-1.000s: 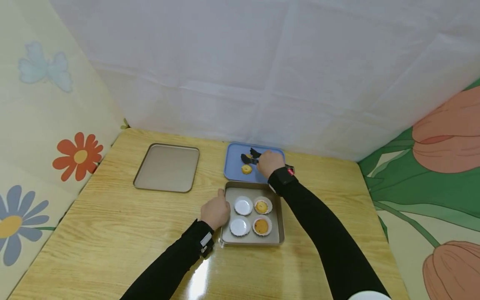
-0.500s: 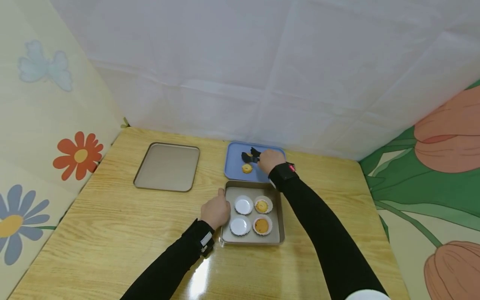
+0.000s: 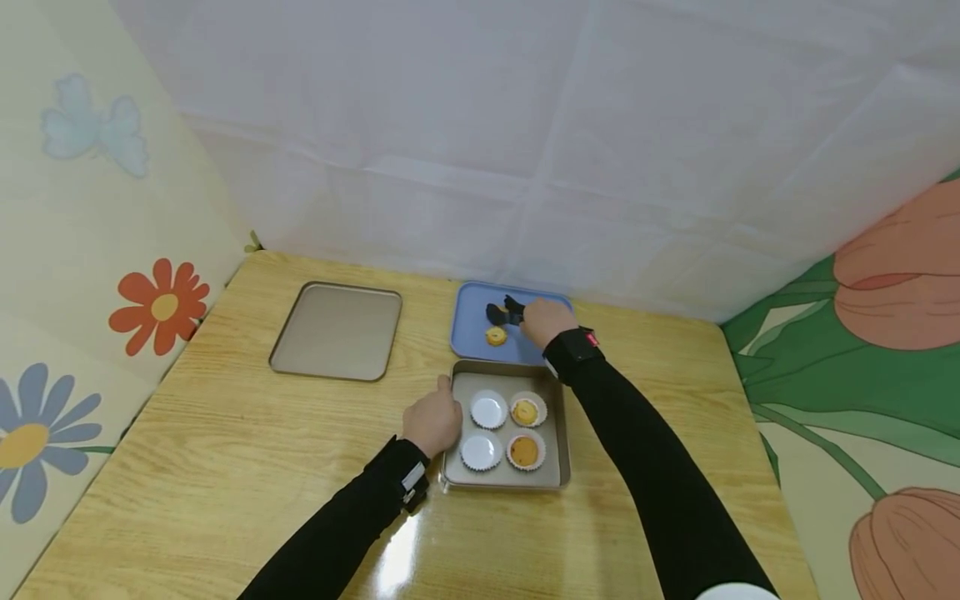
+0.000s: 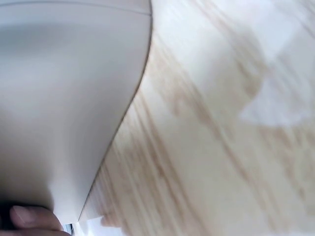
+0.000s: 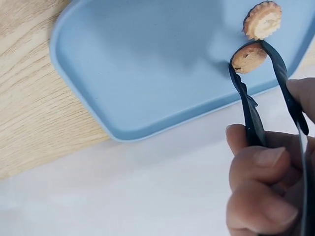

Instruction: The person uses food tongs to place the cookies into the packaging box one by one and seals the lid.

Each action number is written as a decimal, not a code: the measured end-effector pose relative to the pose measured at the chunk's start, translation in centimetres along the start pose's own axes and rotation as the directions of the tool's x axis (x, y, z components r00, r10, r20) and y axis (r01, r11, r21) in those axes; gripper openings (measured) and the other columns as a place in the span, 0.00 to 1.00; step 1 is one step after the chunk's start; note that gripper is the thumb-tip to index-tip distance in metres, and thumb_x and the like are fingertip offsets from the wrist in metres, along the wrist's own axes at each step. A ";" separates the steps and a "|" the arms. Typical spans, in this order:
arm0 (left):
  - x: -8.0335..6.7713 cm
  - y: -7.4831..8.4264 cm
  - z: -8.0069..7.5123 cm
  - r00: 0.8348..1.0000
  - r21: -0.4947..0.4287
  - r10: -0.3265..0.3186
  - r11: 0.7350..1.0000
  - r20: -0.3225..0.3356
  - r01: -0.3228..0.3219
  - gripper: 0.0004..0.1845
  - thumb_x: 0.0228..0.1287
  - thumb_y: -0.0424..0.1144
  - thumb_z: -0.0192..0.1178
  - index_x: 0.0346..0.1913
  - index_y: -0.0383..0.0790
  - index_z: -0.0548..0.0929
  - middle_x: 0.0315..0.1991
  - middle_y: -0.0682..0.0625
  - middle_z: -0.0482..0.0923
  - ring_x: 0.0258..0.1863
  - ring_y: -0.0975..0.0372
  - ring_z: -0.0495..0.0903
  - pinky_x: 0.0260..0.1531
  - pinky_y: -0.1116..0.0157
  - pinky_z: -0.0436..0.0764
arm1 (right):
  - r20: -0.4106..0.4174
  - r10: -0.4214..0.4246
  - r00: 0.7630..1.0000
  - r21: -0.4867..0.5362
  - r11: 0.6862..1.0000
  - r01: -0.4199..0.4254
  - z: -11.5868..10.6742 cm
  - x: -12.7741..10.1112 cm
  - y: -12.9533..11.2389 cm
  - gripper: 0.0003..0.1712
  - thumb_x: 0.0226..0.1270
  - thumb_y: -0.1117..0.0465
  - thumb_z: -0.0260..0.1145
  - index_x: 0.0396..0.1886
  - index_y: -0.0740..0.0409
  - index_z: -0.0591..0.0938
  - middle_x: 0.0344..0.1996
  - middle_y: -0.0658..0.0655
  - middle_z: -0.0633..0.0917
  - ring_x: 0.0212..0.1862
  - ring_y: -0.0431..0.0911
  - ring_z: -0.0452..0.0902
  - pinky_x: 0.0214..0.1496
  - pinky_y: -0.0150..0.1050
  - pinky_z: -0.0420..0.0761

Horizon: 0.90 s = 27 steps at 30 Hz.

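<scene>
My right hand (image 3: 547, 322) grips black tongs (image 5: 253, 123) over the blue tray (image 3: 468, 325). In the right wrist view, the tongs' tips stand on either side of a small brown cookie (image 5: 250, 59). Beside it lies a pale cookie with a fluted edge (image 5: 266, 19). My left hand (image 3: 432, 423) holds the left wall of a square baking pan (image 3: 564, 433), thumb at the rim. Inside the pan are white paper cups: two on the left (image 3: 489, 409) without cookies, two on the right holding a yellowish cookie (image 3: 525, 412) and a browner one (image 3: 524, 452).
A flat, shallow metal tray (image 3: 337, 332) lies at the back left of the wooden table (image 3: 225, 467). A white cloth (image 3: 420, 150) hangs behind the table. Printed panels (image 3: 67, 250) stand at both sides.
Little differs. The right hand and tongs stay over the blue tray with only a slight shift; the left hand stays on the pan. The view itself moves a little.
</scene>
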<state>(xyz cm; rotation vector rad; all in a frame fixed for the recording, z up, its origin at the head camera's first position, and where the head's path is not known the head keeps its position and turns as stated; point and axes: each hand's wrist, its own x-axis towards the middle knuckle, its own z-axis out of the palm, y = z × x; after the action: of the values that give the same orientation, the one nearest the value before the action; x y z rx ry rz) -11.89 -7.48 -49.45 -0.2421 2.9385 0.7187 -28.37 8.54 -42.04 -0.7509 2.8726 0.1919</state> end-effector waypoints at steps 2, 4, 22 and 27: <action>0.0 0.0 0.0 1.000 0.000 -0.002 1.000 0.002 0.002 0.23 0.63 0.39 0.45 0.58 0.30 0.64 0.25 0.39 0.78 0.22 0.49 0.78 0.21 0.53 0.73 | 0.001 -0.001 1.000 0.008 1.000 0.001 0.1 0.0 0.2 0.15 0.64 0.55 0.57 0.25 0.60 0.82 0.24 0.58 0.79 0.23 0.50 0.75 0.28 0.44 0.75; 0.0 0.0 -0.1 1.000 0.001 -0.002 1.000 0.003 0.002 0.23 0.63 0.39 0.45 0.58 0.30 0.64 0.24 0.39 0.78 0.22 0.49 0.78 0.21 0.53 0.73 | 0.004 0.003 1.000 0.020 1.000 -0.003 0.1 0.0 0.3 0.16 0.64 0.54 0.58 0.26 0.61 0.82 0.24 0.58 0.79 0.24 0.50 0.75 0.28 0.44 0.75; 0.3 -0.2 0.2 1.000 0.006 0.004 1.000 0.000 -0.004 0.22 0.63 0.39 0.44 0.58 0.30 0.64 0.20 0.41 0.76 0.19 0.51 0.76 0.18 0.55 0.71 | -0.208 -0.060 0.976 0.046 0.996 0.071 -2.4 -4.2 1.0 0.19 0.66 0.52 0.56 0.34 0.66 0.79 0.28 0.61 0.78 0.28 0.52 0.75 0.31 0.45 0.74; 0.2 -0.1 0.0 1.000 -0.009 -0.003 1.000 0.012 0.003 0.22 0.63 0.39 0.45 0.58 0.30 0.64 0.21 0.41 0.76 0.19 0.50 0.76 0.18 0.55 0.71 | -0.339 -0.145 0.929 -0.034 0.989 0.142 -2.8 -7.8 0.8 0.21 0.66 0.52 0.57 0.43 0.67 0.78 0.29 0.62 0.77 0.24 0.51 0.73 0.26 0.43 0.72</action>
<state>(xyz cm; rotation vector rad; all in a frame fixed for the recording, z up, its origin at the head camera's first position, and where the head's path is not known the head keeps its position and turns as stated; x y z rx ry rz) -12.06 -7.56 -49.49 -0.2424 2.9232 0.7303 -22.44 12.48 -37.77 -1.0901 3.1193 0.0595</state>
